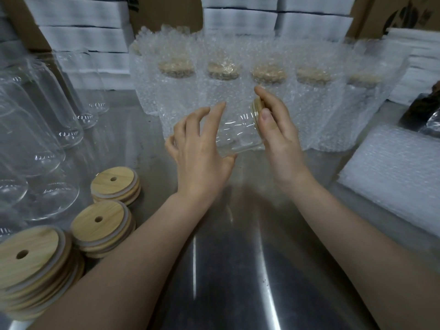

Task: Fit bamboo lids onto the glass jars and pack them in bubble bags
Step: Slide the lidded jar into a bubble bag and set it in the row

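Sideways above the tabletop [238,246], the jar [238,132] hangs between both hands. The left hand [202,151] curls its spread fingers and thumb round the jar's closed end. The right hand [281,129] lies nearly flat, fingers straight, pushing the lid [257,106] against the mouth. Clear glass like this is likely smooth, slippery and quick to crack if knocked on the metal, so the safest hold looks to be round the body, not the rim. The lid seems stiff, light wood, best pressed square from its flat top. Bagged jars [269,75] stand in a row behind; spare lids [114,184] and empty jars [47,115] sit left, flat bubble bags [392,177] right
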{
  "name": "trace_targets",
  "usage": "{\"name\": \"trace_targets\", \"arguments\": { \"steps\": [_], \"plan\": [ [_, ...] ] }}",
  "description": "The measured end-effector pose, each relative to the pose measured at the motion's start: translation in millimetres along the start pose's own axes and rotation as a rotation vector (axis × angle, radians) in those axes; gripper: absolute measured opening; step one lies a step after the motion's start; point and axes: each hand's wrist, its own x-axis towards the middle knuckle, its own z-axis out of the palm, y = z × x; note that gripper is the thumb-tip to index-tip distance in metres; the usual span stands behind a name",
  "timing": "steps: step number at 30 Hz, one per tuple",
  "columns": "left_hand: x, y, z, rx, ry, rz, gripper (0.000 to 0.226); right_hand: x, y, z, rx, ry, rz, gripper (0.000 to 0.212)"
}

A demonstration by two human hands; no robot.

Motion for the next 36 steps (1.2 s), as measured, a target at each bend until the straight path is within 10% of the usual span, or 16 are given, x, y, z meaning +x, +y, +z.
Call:
{"name": "trace_targets", "arguments": {
  "steps": [15, 20, 26, 36],
  "plan": [
    [1, 2, 2, -0.074, -0.063, -0.068, 0.089, 5, 5, -6, 0.014, -0.044, -0.042, 0.037],
    [3, 0, 1, -0.258, -0.026, -0.155, 0.091, 8, -5, -19, -0.242, 0.373, -0.050, 0.026],
    [9, -11, -1, -0.411, -0.001, -0.357, 0.094, 24, -12, -73, -0.946, 0.383, 0.347, 0.037],
    [11, -14, 0, -0.449, 0.061, -0.468, 0.093, 30, 1, -130, -1.225, 0.238, 0.933, 0.049]
  ]
}}
